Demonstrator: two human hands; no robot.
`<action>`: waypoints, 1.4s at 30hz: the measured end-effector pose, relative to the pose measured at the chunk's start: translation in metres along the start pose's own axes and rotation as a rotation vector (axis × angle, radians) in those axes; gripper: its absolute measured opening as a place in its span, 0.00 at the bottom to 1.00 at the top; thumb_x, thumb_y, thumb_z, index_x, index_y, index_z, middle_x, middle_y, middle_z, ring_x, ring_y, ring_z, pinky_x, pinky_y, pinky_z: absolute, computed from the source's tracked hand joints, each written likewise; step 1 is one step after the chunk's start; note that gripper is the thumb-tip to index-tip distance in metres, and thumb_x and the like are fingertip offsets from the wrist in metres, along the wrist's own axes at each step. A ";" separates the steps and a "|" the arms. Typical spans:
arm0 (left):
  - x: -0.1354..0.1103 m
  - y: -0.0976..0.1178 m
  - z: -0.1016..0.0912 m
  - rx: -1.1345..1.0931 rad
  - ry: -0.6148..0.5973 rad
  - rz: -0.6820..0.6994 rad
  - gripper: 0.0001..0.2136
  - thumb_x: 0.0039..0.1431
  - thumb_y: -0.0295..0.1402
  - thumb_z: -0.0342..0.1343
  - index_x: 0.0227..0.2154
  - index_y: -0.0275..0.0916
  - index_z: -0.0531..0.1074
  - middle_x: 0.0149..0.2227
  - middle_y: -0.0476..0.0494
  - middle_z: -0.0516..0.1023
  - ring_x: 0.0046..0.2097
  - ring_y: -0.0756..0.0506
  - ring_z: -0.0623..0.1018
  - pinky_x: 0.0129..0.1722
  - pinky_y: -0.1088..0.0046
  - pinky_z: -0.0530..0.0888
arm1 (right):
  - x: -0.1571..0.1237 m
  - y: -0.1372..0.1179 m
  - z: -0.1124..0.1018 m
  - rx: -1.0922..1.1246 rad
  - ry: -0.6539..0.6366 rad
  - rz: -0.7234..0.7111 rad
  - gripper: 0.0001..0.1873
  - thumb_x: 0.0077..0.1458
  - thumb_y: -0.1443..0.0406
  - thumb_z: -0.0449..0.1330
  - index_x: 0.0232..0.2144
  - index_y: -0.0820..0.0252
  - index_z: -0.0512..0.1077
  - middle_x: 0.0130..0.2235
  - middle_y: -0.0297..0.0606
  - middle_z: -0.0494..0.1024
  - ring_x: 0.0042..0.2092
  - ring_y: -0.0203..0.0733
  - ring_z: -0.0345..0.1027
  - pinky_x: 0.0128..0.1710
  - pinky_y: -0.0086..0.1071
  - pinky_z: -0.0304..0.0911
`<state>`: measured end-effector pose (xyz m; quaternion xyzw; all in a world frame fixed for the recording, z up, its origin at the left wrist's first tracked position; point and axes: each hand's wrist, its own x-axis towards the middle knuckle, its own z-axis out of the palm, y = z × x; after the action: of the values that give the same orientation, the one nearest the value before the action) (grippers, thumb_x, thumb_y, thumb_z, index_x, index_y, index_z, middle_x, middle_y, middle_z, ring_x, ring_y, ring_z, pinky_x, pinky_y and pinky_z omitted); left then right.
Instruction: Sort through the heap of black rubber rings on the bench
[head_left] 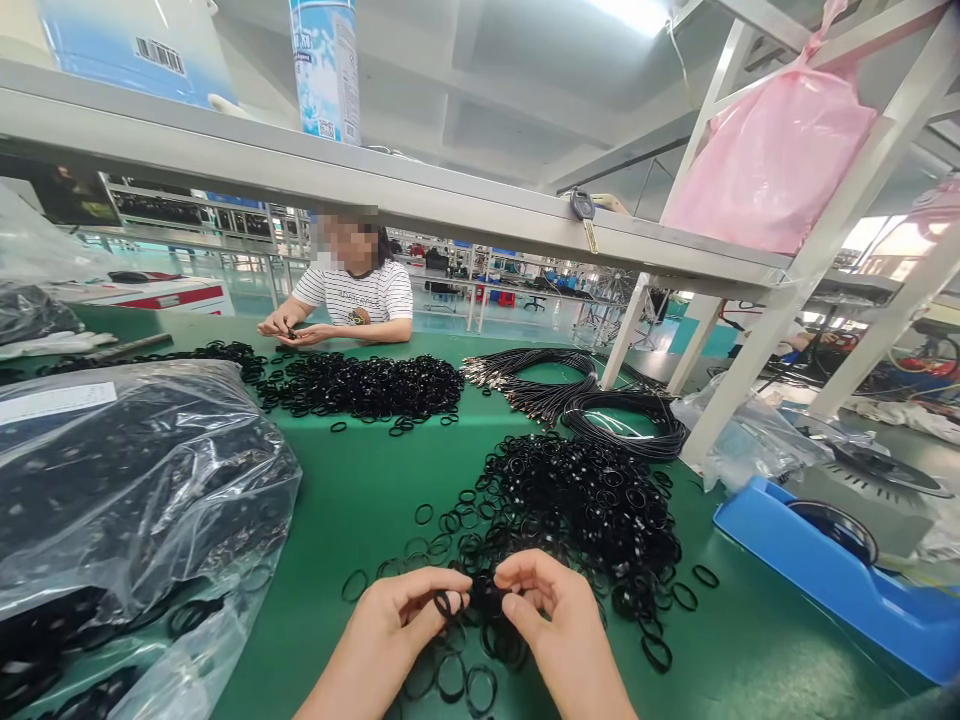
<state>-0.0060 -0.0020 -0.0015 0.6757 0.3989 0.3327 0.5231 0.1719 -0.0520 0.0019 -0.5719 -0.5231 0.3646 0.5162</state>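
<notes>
My left hand (pixel 397 620) and my right hand (pixel 547 610) meet low in the middle of the view, over a green table (pixel 367 480). Both pinch a small cluster of black rubber rings (pixel 480 595) between thumb and fingers. A single ring sits at my left fingertips. Just beyond my hands lies a large heap of the same black rings (pixel 585 500), with loose rings scattered around it and under my wrists.
A clear plastic bag of black parts (pixel 127 470) fills the left. A blue tape dispenser (pixel 840 570) sits at right. Coiled black cables (pixel 592 400) lie behind the heap. A person in a striped shirt (pixel 352 295) works opposite, behind another ring pile (pixel 360 385). A shelf (pixel 375 190) runs overhead.
</notes>
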 end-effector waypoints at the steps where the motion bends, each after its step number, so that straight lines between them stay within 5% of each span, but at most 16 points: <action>1: 0.000 0.001 0.000 0.057 0.017 0.030 0.09 0.54 0.37 0.56 0.33 0.42 0.80 0.32 0.45 0.80 0.35 0.44 0.76 0.35 0.73 0.71 | 0.000 -0.001 -0.001 -0.026 -0.002 -0.005 0.12 0.45 0.72 0.55 0.32 0.61 0.74 0.34 0.38 0.77 0.36 0.43 0.70 0.35 0.32 0.64; 6: -0.003 0.007 0.000 0.269 0.118 0.077 0.09 0.52 0.36 0.58 0.36 0.44 0.80 0.27 0.48 0.75 0.28 0.47 0.71 0.26 0.76 0.67 | -0.001 -0.003 -0.004 -0.231 0.017 -0.042 0.13 0.48 0.72 0.54 0.34 0.57 0.75 0.34 0.35 0.77 0.32 0.40 0.68 0.33 0.31 0.62; 13: -0.007 0.009 0.001 0.254 0.052 0.105 0.13 0.58 0.31 0.51 0.41 0.51 0.78 0.40 0.48 0.80 0.44 0.43 0.76 0.48 0.68 0.71 | -0.002 -0.011 -0.010 -0.560 0.053 -0.314 0.11 0.57 0.73 0.51 0.32 0.56 0.71 0.34 0.34 0.74 0.37 0.41 0.67 0.37 0.32 0.59; 18: -0.007 0.013 -0.001 0.295 0.090 0.109 0.12 0.58 0.36 0.54 0.42 0.52 0.78 0.43 0.48 0.80 0.47 0.40 0.76 0.51 0.64 0.69 | 0.002 -0.008 -0.020 -0.541 0.048 -0.366 0.16 0.58 0.75 0.45 0.36 0.56 0.70 0.36 0.35 0.74 0.37 0.39 0.67 0.36 0.30 0.60; 24: -0.008 0.012 -0.002 0.288 0.101 0.135 0.11 0.59 0.37 0.52 0.40 0.51 0.78 0.44 0.49 0.79 0.48 0.42 0.75 0.50 0.68 0.70 | 0.001 -0.011 -0.029 -0.728 0.053 -0.499 0.22 0.51 0.82 0.46 0.33 0.54 0.72 0.41 0.35 0.76 0.46 0.45 0.63 0.45 0.40 0.54; 30: -0.007 0.006 -0.002 0.293 0.078 0.180 0.10 0.60 0.34 0.51 0.35 0.48 0.78 0.41 0.49 0.79 0.46 0.43 0.76 0.47 0.70 0.71 | -0.011 -0.010 -0.015 -0.794 -0.458 -0.596 0.13 0.49 0.72 0.64 0.26 0.43 0.76 0.37 0.27 0.73 0.40 0.38 0.63 0.36 0.31 0.53; 32: -0.007 0.006 -0.002 0.296 0.075 0.189 0.10 0.60 0.33 0.51 0.36 0.48 0.78 0.41 0.48 0.79 0.45 0.44 0.76 0.47 0.70 0.71 | -0.010 -0.008 -0.013 -0.840 -0.461 -0.575 0.11 0.47 0.70 0.67 0.22 0.46 0.76 0.32 0.27 0.73 0.37 0.37 0.64 0.33 0.31 0.53; 34: -0.008 0.007 -0.001 0.299 0.068 0.197 0.10 0.60 0.33 0.51 0.37 0.48 0.78 0.40 0.49 0.79 0.45 0.44 0.76 0.47 0.71 0.70 | -0.008 -0.011 -0.015 -0.946 -0.294 -0.515 0.11 0.50 0.73 0.64 0.25 0.49 0.75 0.30 0.29 0.74 0.36 0.39 0.63 0.33 0.33 0.52; 37: -0.008 0.008 0.000 0.302 0.050 0.206 0.10 0.60 0.32 0.51 0.37 0.48 0.78 0.40 0.49 0.79 0.45 0.45 0.76 0.47 0.71 0.70 | -0.011 -0.018 -0.017 -1.009 -0.147 -0.520 0.14 0.52 0.75 0.60 0.36 0.50 0.74 0.39 0.33 0.76 0.41 0.43 0.63 0.35 0.35 0.52; 42: -0.007 0.006 -0.001 0.301 0.046 0.204 0.09 0.60 0.32 0.51 0.34 0.47 0.77 0.41 0.49 0.79 0.45 0.45 0.76 0.47 0.72 0.70 | -0.028 -0.001 0.003 -0.946 -0.577 -0.567 0.04 0.50 0.65 0.64 0.27 0.47 0.76 0.26 0.29 0.77 0.32 0.38 0.67 0.30 0.30 0.55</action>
<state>-0.0087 -0.0087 0.0044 0.7757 0.3854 0.3358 0.3703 0.1632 -0.0791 -0.0015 -0.4560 -0.8778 0.0819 0.1218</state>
